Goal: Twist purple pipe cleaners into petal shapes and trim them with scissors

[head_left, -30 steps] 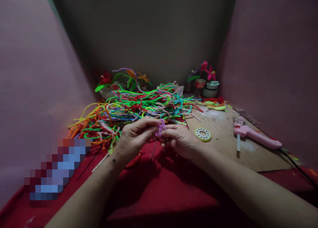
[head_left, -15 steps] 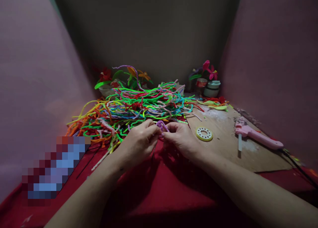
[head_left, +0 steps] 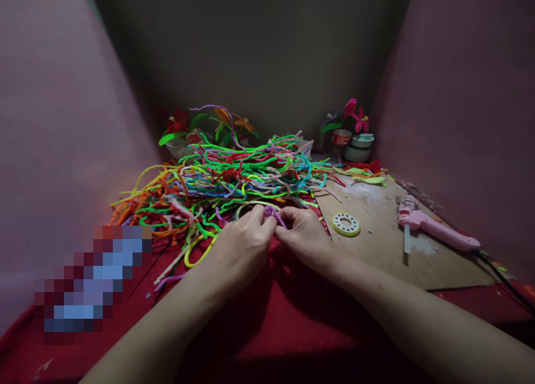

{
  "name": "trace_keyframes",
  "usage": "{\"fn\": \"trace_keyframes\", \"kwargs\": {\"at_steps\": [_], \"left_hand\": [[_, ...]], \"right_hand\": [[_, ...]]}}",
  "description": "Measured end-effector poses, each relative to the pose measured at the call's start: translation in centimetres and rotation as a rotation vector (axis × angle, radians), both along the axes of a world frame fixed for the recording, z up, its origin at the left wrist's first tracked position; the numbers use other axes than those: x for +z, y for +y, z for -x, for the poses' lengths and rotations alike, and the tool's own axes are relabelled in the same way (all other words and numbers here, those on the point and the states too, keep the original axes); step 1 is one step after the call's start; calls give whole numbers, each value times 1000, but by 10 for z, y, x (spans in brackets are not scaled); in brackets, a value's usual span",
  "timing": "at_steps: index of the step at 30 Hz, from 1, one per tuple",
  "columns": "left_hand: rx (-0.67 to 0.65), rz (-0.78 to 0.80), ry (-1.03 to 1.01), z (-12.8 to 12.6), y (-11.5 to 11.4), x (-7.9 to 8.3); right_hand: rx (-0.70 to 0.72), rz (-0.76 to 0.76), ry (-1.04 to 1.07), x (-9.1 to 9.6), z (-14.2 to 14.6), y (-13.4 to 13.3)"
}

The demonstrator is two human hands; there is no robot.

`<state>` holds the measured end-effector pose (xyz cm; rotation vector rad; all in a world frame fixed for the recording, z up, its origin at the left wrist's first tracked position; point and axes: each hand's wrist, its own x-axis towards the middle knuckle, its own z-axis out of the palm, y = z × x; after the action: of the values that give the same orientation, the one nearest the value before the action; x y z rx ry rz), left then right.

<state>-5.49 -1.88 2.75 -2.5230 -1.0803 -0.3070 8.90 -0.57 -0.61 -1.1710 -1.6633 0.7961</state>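
My left hand (head_left: 242,244) and my right hand (head_left: 307,236) meet over the red cloth (head_left: 267,317), fingertips pinched together. Between them is a small purple pipe cleaner piece (head_left: 272,212), mostly hidden by the fingers. Just beyond my hands lies a big heap of pipe cleaners (head_left: 225,183) in green, orange, red, blue and pink.
A wooden board (head_left: 388,250) on the right carries a yellow-white ring (head_left: 345,224) and a pink glue gun (head_left: 434,231) with its cord running right. Pipe-cleaner flowers (head_left: 351,113) and small jars (head_left: 358,147) stand at the back. Pink walls close in on both sides.
Both hands have moved slightly forward toward the heap. The purple piece, earlier more exposed between my fingers, is now pinched tighter and mostly covered.
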Motion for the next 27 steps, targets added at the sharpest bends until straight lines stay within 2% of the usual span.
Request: {"fn": "trace_keyframes", "kwargs": {"at_steps": [3,7,14,16,20,23,27], "left_hand": [[2,-27,71,-5,-4,-4],[-20,-51,104,-11,-9,-9],[-90,-92,56,-17,-11,-11],[-148,-61,-27,-13,-7,-12],[-267,119,-331,-1,5,-8],[-243,342,-515,5,11,3],[-237,680,-779,7,12,17]], "right_hand": [[11,7,11,3,0,-3],[64,100,111,4,-1,-4],[73,113,129,-3,-5,1],[102,205,199,2,-6,0],[237,465,403,11,-8,-2],[339,513,595,11,-7,-1],[362,527,730,10,-5,0]]}}
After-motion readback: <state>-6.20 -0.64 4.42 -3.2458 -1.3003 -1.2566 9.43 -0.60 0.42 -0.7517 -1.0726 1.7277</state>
